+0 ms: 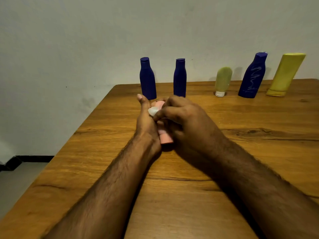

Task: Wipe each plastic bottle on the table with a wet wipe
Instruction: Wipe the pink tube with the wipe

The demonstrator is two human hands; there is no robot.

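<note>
Nearest the camera, both forearms reach over the wooden table (224, 169) and meet on a pink bottle (166, 139), which lies on its side between the palms, cap end toward the viewer. The left hand (146, 121) cradles it, thumb raised, though how its fingers lie is hidden. The right hand (183, 116) curls over the top, pinching a white wet wipe (152, 111) against the bottle — the wiping step looks to be under way. Beyond the pink bottle stand two dark blue bottles (148, 80); further right of it, by the wall, a green tube (222, 81), a larger blue bottle (252, 78) and a yellow one (284, 76). Next — probably turning the pink bottle to reach its other faces.
</note>
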